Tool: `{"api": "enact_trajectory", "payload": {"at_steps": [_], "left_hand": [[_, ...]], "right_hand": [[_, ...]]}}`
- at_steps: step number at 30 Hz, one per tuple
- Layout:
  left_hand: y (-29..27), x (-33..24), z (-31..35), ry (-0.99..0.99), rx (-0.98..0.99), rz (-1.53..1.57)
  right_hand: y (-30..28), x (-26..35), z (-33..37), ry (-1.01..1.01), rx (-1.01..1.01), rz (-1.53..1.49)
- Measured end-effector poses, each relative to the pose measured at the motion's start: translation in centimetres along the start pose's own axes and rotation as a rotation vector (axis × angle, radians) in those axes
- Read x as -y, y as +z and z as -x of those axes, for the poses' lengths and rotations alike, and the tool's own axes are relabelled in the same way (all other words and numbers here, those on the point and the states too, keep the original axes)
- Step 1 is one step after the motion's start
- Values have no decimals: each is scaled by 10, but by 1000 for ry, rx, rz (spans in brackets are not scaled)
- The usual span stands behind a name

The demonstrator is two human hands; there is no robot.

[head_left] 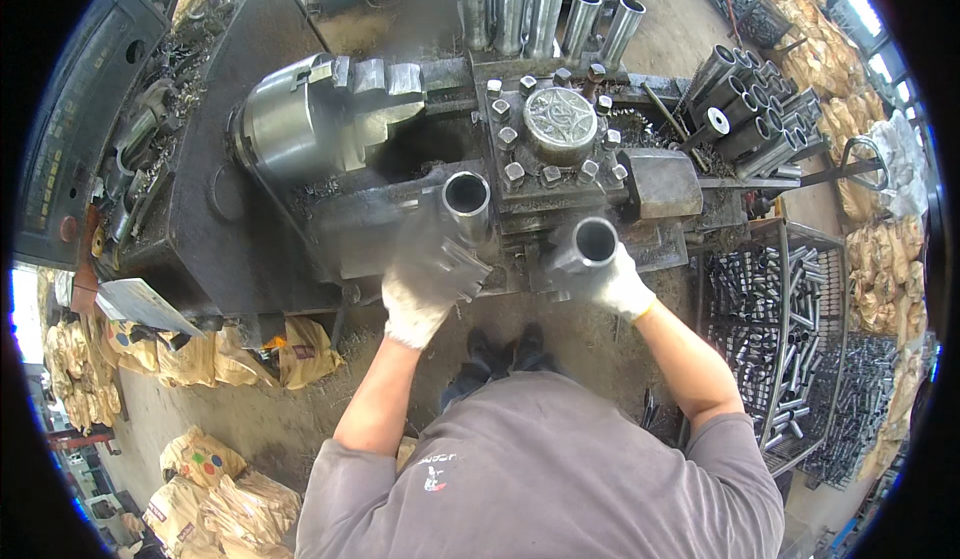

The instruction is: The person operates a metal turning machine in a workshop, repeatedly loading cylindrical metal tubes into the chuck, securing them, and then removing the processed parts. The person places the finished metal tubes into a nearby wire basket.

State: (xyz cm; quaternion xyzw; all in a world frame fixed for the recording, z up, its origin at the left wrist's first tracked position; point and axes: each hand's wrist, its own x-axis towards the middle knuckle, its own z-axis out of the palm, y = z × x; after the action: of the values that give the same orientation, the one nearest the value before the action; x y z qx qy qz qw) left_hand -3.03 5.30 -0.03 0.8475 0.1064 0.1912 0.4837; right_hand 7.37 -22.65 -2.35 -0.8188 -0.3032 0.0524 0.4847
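Observation:
My left hand [425,294] wears a white glove with grey-stained fingers. Its fingers stretch out just below an upright metal tube [468,204], and I see nothing held in them; a blurry patch partly covers this spot. In my gloved right hand [622,287] is another short metal tube [590,247], its round opening facing up. Both hands are at the front of a lathe. Behind them sits the square tool post [560,129], ringed by bolts. The chuck [295,124] with its stepped jaws is at the left.
Several upright tubes [545,9] stand along the lathe's back. More tubes [755,109] are stacked at the right, near a handle [865,164]. A wire cage [770,329] of metal parts stands to my right. Paper sacks [225,499] lie on the floor at lower left.

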Motion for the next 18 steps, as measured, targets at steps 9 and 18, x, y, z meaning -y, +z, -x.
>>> {"api": "enact_trajectory", "payload": {"at_steps": [9,18], "left_hand": [[-11,45,-48,16,-173,84],[-81,87,9,-461,-89,1205]], "right_hand": [[65,79,24,-79,387,294],[166,23,-36,-90,253,473]]}}
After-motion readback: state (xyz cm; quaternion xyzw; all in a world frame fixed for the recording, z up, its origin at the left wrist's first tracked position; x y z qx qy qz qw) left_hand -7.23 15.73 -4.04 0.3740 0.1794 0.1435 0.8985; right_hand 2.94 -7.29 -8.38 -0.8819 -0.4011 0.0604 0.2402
